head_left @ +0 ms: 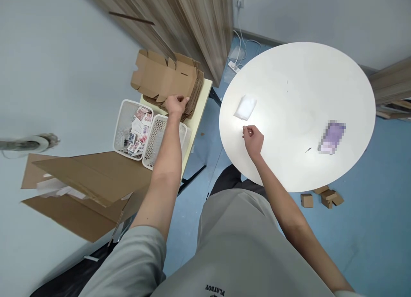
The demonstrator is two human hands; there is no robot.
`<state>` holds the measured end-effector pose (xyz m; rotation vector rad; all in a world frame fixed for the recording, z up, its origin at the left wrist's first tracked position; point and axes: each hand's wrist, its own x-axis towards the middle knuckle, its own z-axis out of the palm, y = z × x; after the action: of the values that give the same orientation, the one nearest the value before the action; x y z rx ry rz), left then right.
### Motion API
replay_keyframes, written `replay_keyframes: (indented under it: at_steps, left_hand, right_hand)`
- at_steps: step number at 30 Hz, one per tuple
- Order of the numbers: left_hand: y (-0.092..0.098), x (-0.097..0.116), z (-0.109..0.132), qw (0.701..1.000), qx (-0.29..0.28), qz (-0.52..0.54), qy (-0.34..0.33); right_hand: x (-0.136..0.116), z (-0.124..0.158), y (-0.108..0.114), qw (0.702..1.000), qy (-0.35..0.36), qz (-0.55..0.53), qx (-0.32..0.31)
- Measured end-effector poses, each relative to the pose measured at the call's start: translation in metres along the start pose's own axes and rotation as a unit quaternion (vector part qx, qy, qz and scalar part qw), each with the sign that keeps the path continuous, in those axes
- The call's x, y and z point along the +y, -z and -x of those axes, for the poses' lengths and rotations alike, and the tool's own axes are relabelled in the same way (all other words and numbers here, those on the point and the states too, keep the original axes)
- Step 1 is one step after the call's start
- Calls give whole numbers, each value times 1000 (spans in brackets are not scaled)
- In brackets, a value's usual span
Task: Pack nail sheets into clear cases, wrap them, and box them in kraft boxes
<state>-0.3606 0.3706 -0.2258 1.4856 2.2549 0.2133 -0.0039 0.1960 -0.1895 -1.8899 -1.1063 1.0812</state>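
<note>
My left hand (pixel 176 105) is at the near edge of a stack of flat brown cardboard box blanks (pixel 165 78), its fingers closed on the cardboard. Over the round white table (pixel 289 100), my right hand (pixel 253 139) has its fingers pinched together; whatever is between them is too small to make out. Just beyond that hand lies a white packet (pixel 245 107). A purple item (pixel 333 135), partly pixelated, rests on the right part of the table.
White baskets stand on the yellow side table (pixel 188 153), one holding small printed packets (pixel 138 132). A large open carton (pixel 96 177) is at left. Small brown boxes (pixel 307 200) lie on the floor. A power strip (pixel 233 66) sits behind the round table.
</note>
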Motion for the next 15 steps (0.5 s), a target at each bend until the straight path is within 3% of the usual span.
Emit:
replay_keyframes:
  at_steps: [6, 15]
  left_hand:
    - [7, 10, -1, 998, -25, 19, 49]
    - [27, 28, 18, 997, -48, -63, 0]
  right_hand:
    - [-6, 11, 10, 1000, -1, -25, 6]
    - [-10, 38, 22, 999, -5, -37, 5]
